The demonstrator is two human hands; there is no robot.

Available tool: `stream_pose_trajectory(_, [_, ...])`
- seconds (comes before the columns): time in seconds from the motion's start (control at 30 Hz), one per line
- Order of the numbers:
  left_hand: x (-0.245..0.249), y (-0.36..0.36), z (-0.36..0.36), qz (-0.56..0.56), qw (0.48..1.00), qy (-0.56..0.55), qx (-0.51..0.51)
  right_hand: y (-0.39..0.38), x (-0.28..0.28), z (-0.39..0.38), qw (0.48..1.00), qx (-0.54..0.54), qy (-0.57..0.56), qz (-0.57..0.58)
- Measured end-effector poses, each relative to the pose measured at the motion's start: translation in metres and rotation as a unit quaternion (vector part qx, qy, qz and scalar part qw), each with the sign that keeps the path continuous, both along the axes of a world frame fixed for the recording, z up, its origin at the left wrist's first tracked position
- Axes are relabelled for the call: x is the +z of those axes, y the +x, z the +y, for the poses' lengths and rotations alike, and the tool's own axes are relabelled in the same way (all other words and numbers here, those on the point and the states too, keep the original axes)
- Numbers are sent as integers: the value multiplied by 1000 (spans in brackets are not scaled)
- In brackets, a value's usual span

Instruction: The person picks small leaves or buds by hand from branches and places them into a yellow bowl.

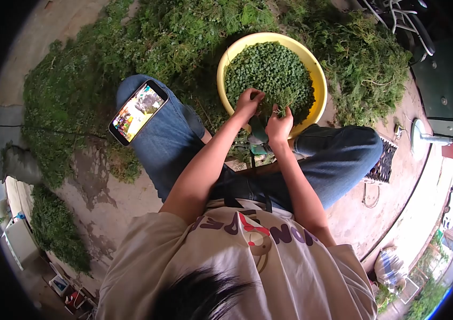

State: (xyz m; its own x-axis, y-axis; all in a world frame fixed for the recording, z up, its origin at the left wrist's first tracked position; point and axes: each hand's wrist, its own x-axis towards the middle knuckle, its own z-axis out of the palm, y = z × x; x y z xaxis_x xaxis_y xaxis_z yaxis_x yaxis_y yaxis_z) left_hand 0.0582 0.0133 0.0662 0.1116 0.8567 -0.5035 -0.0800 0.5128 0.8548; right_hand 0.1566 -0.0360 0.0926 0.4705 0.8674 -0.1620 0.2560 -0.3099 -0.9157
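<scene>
A yellow basin (318, 80) in front of me holds a heap of small green seed cones (269, 66). Over its near side, my right hand (279, 125) is closed on a green sprig (284, 100), which stands up from the fingers. Just left of the sprig is my left hand (249, 102), its fingers pinched together above the cones. Whatever lies between those fingertips is too small to make out. A phone (138, 112) with a lit screen rests on my left knee.
Cut green branches (173, 40) lie piled beyond and left of the basin, with more branches (370, 69) to its right. A smaller pile (58, 229) lies at lower left. A round-based stand (419, 140) and a white sack (391, 266) are at right.
</scene>
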Motion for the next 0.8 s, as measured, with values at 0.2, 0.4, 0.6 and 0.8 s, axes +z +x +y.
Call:
stream_pose_trajectory(0.2, [8,-8,3,-125,988,-82,30,0,22,2,990,-27,-19,136])
stream_pose_trajectory(0.4, [16,-17,0,-194,974,-117,-10,2,34,3,975,-35,-65,210])
stream_pose_trajectory(0.6, [28,-20,0,-189,973,-128,-29,2,38,1,968,-8,-91,232])
stream_pose_trajectory(0.8, [24,-21,0,-176,977,-122,-21,1,34,-1,973,39,-81,213])
